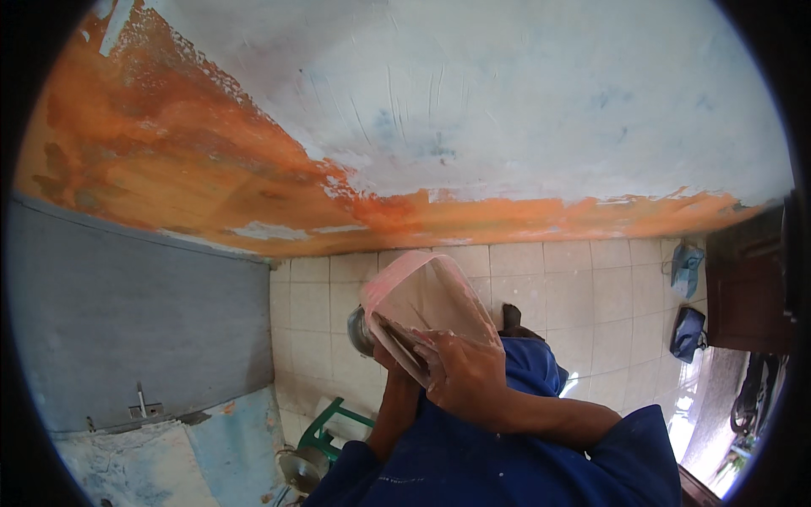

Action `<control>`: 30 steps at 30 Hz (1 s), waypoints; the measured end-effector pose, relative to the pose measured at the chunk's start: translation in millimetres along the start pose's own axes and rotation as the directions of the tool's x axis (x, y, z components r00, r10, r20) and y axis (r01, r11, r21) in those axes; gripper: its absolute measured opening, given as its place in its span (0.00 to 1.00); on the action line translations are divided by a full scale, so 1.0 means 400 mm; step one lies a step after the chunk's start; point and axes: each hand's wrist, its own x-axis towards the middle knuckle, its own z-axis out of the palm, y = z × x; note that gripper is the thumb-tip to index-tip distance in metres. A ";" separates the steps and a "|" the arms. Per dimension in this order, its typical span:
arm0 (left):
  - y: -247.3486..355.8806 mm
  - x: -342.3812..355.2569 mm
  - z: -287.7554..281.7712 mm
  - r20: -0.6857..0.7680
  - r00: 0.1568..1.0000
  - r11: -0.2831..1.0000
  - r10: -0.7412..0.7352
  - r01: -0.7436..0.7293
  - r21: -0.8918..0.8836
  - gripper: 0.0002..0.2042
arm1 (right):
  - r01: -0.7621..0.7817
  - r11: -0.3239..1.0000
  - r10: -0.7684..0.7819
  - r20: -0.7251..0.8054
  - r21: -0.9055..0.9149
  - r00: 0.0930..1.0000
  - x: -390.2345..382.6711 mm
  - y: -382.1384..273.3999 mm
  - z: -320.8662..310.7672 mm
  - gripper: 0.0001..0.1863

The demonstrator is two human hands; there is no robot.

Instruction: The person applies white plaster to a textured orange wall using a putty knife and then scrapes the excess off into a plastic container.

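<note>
Now: 1 pink tub, 2 hands on it

There is 1 pink tub (pixel 397 277), held tilted above the tiled floor (pixel 625 296), in front of the body. Its outside is pink; its inside is paler, w/ whitish smears. R hand (pixel 465 372) has its fingers bent closed over the near rim; if they grip also smth. else, I cannot tell. L hand (pixel 392 363) is at the left side, mostly hidden, so how far its fingers are open I cannot tell. Also: 1 green stool (pixel 317 431) at lower left, 2 blue bags (pixel 688 332) at far right, 1 orange-&-white wall (pixel 473 215) ahead.
</note>
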 end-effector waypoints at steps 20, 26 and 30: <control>0.086 -0.154 0.012 0.229 0.950 0.970 -0.211 0.174 0.171 0.36 | -0.053 0.997 0.047 0.088 0.063 0.995 -0.002 -0.046 -0.097 0.15; 0.088 -0.157 0.014 0.234 0.945 0.965 -0.228 0.187 0.184 0.36 | -0.023 0.994 0.013 0.100 0.104 0.995 -0.008 -0.052 -0.094 0.17; 0.087 -0.166 0.015 0.232 0.946 0.965 -0.227 0.186 0.186 0.36 | -0.051 0.994 0.038 0.128 0.101 0.991 0.005 -0.049 -0.074 0.17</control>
